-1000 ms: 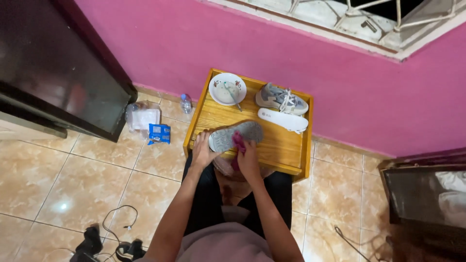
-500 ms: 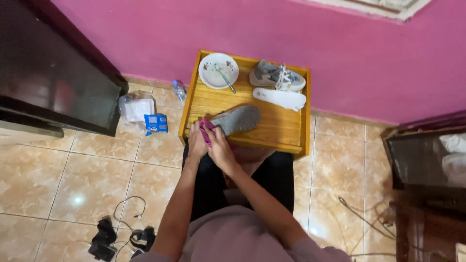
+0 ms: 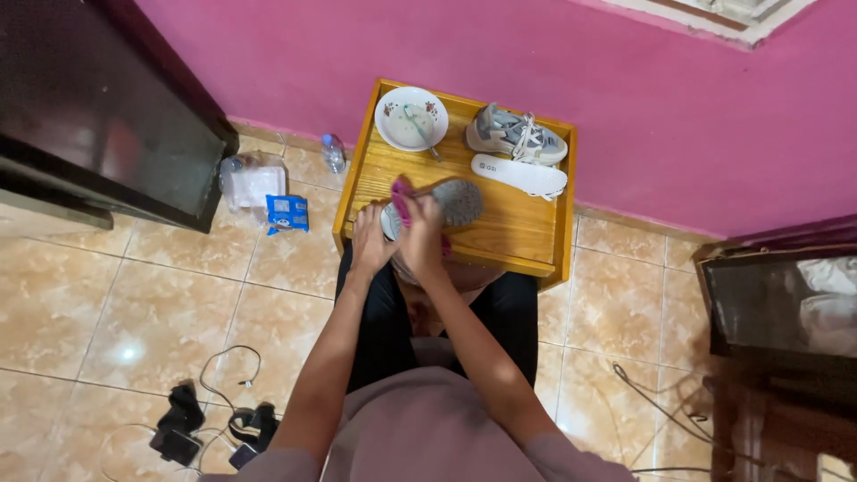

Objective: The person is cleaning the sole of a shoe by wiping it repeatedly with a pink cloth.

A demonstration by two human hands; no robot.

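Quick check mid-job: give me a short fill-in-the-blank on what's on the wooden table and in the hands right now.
1. The left hand steadies a grey shoe turned ____-side up.
2. The right hand presses a ____ brush onto it.
3. The white bowl on the wooden table holds a ____.
4. The white insole lies beside the other ____.

Missing: sole; pink; spoon; shoe

Home room, pink wall (image 3: pixel 553 62), tiled floor (image 3: pixel 143 303)

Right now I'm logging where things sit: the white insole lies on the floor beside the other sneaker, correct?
Not the floor. In the head view the white insole lies on the wooden table, just in front of the other sneaker.
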